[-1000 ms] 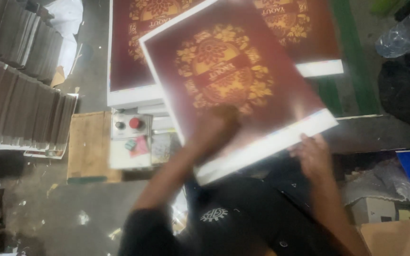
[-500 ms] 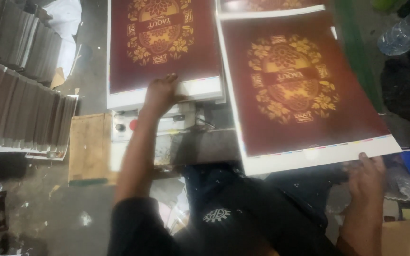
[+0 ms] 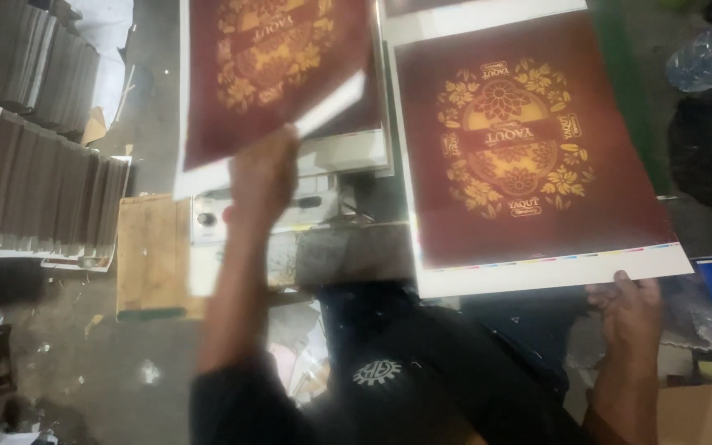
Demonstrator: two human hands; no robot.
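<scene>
At the far left stand grey stacks of flat cardboard sheets [image 3: 35, 165]; next to them the left hand [image 3: 261, 177] grips a large maroon printed sheet with gold floral ornament and a white margin [image 3: 269, 74], lifted and tilted off its pile. To the right, a second matching maroon sheet [image 3: 529, 156] lies flat on the tabletop, apparently already placed, with the right hand [image 3: 632, 305] loosely curled at its white near edge, seemingly touching it.

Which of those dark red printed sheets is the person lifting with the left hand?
Start at the grey control box with round buttons. Just above it, the left hand grips the sheet by its white lower edge. Unlike the flat sheet at right, it is raised and tilted.
</scene>
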